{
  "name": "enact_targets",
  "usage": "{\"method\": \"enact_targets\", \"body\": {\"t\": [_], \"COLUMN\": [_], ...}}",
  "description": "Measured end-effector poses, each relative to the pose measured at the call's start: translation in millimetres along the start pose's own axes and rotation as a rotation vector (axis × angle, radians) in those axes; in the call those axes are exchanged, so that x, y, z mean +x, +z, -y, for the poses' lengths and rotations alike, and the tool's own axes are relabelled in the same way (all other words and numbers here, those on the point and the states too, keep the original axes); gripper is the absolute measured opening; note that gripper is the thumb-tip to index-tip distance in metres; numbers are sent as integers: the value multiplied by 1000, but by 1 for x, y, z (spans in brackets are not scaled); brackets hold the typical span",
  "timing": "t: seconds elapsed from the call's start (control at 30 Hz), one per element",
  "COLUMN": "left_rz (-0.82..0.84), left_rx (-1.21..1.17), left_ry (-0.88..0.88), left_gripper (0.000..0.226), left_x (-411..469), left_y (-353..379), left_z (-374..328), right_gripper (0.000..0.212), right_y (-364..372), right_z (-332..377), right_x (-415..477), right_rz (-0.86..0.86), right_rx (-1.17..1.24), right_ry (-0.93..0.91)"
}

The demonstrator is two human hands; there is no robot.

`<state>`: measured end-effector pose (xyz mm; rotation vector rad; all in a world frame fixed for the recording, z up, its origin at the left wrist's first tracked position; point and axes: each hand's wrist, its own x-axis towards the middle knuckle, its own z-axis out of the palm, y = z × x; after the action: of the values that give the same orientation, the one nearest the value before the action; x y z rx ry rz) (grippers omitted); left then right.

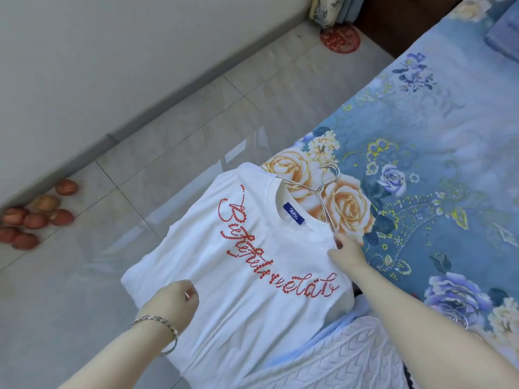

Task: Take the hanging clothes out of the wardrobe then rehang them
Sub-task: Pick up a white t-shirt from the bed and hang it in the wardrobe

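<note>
A white T-shirt (261,265) with red beaded lettering and a blue neck label lies spread over the edge of the bed. A thin metal hanger (323,192) sits in its neck opening, hook pointing up onto the bedspread. My right hand (346,249) pinches the shirt's shoulder by the collar, at the hanger's arm. Fingers curled, my left hand (175,297) grips the shirt's side fabric; a silver bracelet circles that wrist. A white cable-knit garment (337,357) lies under the shirt's lower part.
The bed with a blue floral bedspread (435,164) fills the right side. To the left are a tiled floor (168,153) and a white wall. Several reddish fruits (31,217) lie on the floor by the wall. A red round object (339,39) sits far back.
</note>
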<state>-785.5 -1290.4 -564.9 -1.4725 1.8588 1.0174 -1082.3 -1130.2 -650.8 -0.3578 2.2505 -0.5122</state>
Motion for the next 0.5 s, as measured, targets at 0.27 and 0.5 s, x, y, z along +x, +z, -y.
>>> {"method": "enact_targets", "body": {"t": [0.27,0.5], "left_rz": [-146,-272], "left_rx": [-107,-119], "left_ry": [29,55], "left_gripper": [24,21], "left_x": [-96,-227], "left_y": [-41,-40], "left_z": [40,133], "right_gripper": [4,30], "right_y": [1,15], "right_z": [78,130], "right_x": [-137,-310], "right_rz": [209,221], "right_rx": [90,43], "right_ry": [-327,-634]}}
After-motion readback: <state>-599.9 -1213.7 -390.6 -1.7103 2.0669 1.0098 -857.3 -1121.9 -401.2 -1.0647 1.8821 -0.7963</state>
